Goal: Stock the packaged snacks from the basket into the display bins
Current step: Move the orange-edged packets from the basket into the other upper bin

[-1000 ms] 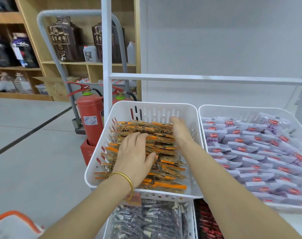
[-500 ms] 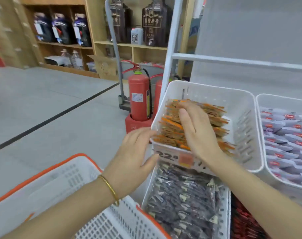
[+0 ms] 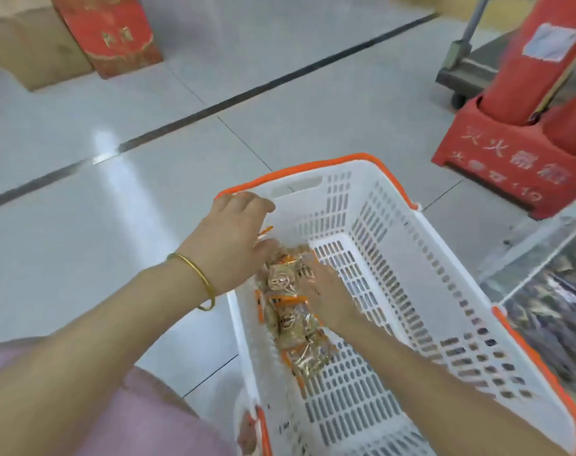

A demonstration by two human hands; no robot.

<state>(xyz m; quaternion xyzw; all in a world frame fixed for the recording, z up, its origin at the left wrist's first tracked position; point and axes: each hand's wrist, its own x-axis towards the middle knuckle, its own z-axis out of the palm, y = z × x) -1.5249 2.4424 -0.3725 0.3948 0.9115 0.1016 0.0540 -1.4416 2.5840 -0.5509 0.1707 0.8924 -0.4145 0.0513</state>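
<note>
left hand (image 3: 229,248) above basket's far-left corner, fingers curled down, grip unclear | snack packets (image 3: 293,319) heaped along left wall of basket (image 3: 411,291), heap's long axis near-to-far | right hand (image 3: 329,299) fingers straight, touching packets

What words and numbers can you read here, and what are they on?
"灭火器箱": on the red extinguisher stand.
"119": ends the stand's lower line; the rest of that line is blurred.
Gold characters on the red box: too blurred.
Round logo on the snack packets: too blurred.
Print on the white sticker above the stand: unreadable.
</note>
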